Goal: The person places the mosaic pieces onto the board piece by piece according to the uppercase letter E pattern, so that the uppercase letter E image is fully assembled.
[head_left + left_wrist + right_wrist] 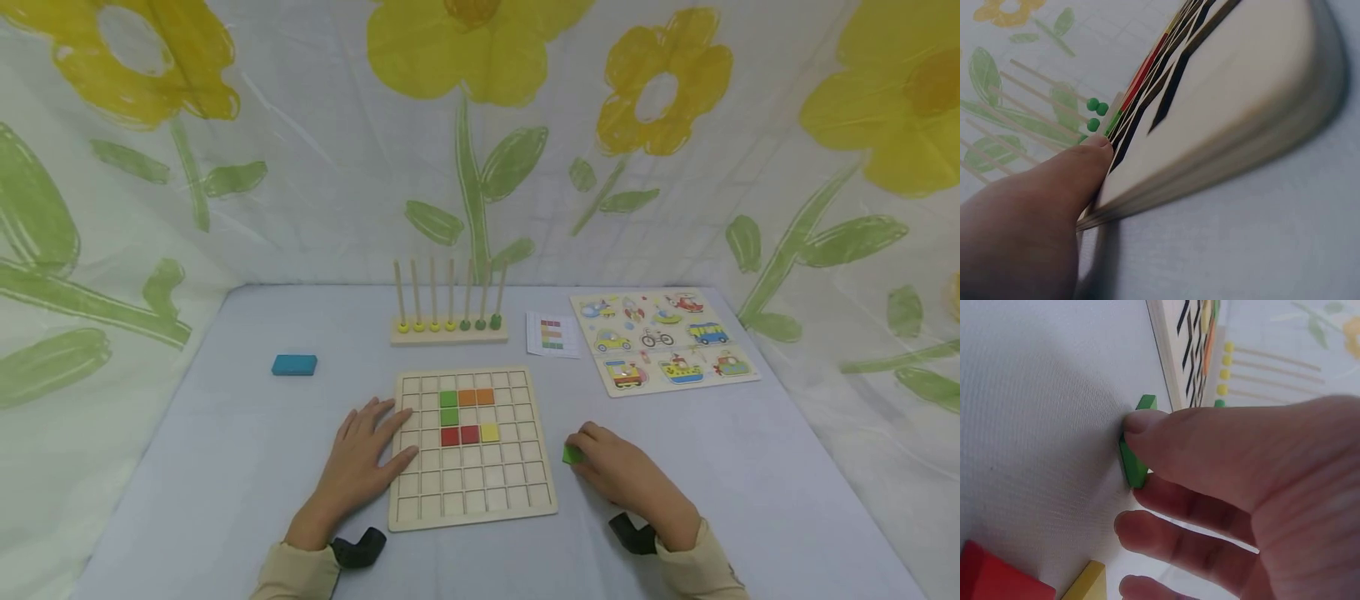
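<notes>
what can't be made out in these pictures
Head: exact pattern on the card, too small.
Head: part of the board, under the left hand.
Right wrist: part of the green block, behind the right hand.
Right wrist: red block and yellow block, cut off by the bottom edge.

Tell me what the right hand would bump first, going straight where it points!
The right hand, pinching a green block, would probably meet the board at its right edge; height is hard to judge.

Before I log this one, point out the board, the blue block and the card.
Board [471, 456]: head view, a bare cell.
Blue block [294, 363]: head view, its top face.
Card [552, 335]: head view, its printed face.
</notes>
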`<state>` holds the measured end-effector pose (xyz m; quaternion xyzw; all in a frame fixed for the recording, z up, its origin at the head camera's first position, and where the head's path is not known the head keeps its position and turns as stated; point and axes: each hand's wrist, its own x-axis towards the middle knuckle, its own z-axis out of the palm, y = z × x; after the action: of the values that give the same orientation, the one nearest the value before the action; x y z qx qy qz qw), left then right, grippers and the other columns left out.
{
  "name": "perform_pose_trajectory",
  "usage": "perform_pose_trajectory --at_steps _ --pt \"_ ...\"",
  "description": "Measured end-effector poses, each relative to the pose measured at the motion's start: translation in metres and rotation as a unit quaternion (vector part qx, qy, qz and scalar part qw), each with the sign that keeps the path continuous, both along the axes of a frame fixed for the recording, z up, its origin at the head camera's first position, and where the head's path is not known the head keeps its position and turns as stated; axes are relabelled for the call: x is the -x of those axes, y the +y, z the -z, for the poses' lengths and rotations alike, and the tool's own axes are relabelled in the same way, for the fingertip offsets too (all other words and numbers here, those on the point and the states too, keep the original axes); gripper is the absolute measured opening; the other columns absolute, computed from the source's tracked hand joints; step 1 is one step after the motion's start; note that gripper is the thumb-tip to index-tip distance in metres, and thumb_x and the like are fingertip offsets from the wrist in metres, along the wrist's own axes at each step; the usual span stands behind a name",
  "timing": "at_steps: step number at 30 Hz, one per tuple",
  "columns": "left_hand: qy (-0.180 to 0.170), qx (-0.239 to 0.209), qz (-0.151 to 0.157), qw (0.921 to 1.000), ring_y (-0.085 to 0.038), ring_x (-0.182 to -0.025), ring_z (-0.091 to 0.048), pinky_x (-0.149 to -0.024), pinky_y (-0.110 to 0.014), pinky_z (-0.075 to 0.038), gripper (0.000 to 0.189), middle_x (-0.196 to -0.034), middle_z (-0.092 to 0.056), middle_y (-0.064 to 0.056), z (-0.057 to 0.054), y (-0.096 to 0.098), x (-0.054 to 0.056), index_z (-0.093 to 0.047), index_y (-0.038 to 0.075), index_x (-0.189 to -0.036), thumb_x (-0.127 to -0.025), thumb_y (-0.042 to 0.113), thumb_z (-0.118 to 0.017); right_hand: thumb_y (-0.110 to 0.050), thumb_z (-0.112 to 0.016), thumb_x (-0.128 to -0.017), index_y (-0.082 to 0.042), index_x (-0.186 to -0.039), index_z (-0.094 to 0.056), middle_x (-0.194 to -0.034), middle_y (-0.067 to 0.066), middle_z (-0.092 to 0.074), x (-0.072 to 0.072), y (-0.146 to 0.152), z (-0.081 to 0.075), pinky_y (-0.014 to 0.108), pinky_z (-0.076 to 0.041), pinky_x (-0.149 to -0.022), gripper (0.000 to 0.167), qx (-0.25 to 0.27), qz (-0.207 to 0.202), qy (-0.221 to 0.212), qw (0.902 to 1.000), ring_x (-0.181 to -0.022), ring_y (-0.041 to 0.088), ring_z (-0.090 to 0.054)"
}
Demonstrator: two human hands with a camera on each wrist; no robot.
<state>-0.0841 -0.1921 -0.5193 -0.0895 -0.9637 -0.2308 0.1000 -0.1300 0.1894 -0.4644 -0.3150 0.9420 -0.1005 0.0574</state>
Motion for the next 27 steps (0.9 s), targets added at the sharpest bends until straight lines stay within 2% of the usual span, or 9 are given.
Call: perform_pose_trajectory --at_steps 6,9,15,21,27 --pt "-0.031 0.0 -0.003 0.9995 -0.032 -0.143 -0.022 -0.116 -0.054 -0.012 0.059 -0.148 -0.039 -0.01 -0.003 0.0 0.0 -0.049 0.021 -0.14 -0.091 0.051 -0.057 -0.019 -0.071 -0.088 -0.01 -0.115 -0.061 -0.102 -0.005 -0.059 0.003 -0.002 0.001 0.024 -0.053 -0.073 0.03 -0.001 -0.008 0.031 0.9995 -0.085 0.003 -0.055" --pt "-0.034 -0.003 -0.003 0.9994 -0.031 -0.144 -0.022 -0.117 -0.054 -0.011 0.056 -0.148 -0.039 -0.01 -0.004 0.0 -0.001 -0.048 0.021 -0.141 -0.092 0.048 -0.056 -0.02 -0.071 -0.088 -0.012 -0.114 -0.06 -0.103 -0.006 -0.059 0.004 -0.006 0.001 0.023 -0.053 -0.076 0.03 0.004 -0.013 0.048 0.9988 -0.087 0.002 -0.056" --pt "-0.028 -0.001 -0.003 0.9996 -0.031 -0.143 -0.022 -0.117 -0.054 -0.012 0.053 -0.148 -0.04 -0.01 -0.004 0.0 -0.001 -0.049 0.022 -0.141 -0.093 0.045 -0.056 -0.021 -0.071 -0.088 -0.015 -0.111 -0.062 -0.103 -0.009 -0.059 0.01 -0.024 -0.006 0.022 -0.053 -0.078 0.026 0.008 -0.035 0.049 0.9982 -0.089 0.002 -0.057" --pt "-0.026 -0.006 -0.004 0.9996 -0.033 -0.144 -0.021 -0.117 -0.053 -0.013 0.054 -0.15 -0.036 -0.01 -0.004 0.0 -0.002 -0.049 0.02 -0.141 -0.093 0.045 -0.056 -0.02 -0.072 -0.087 -0.017 -0.107 -0.063 -0.1 -0.009 -0.059 0.012 -0.045 -0.012 0.021 -0.053 -0.075 0.022 0.007 -0.076 0.048 0.9959 -0.083 0.004 -0.056" --pt "-0.023 -0.003 -0.002 0.9997 -0.034 -0.144 -0.021 -0.116 -0.054 -0.014 0.053 -0.151 -0.037 -0.008 -0.004 0.0 -0.001 -0.048 0.021 -0.141 -0.094 0.045 -0.055 -0.024 -0.072 -0.087 -0.017 -0.104 -0.064 -0.096 -0.009 -0.058 0.012 -0.068 -0.013 0.018 -0.051 -0.069 0.02 0.019 -0.126 0.074 0.989 -0.076 0.003 -0.053"
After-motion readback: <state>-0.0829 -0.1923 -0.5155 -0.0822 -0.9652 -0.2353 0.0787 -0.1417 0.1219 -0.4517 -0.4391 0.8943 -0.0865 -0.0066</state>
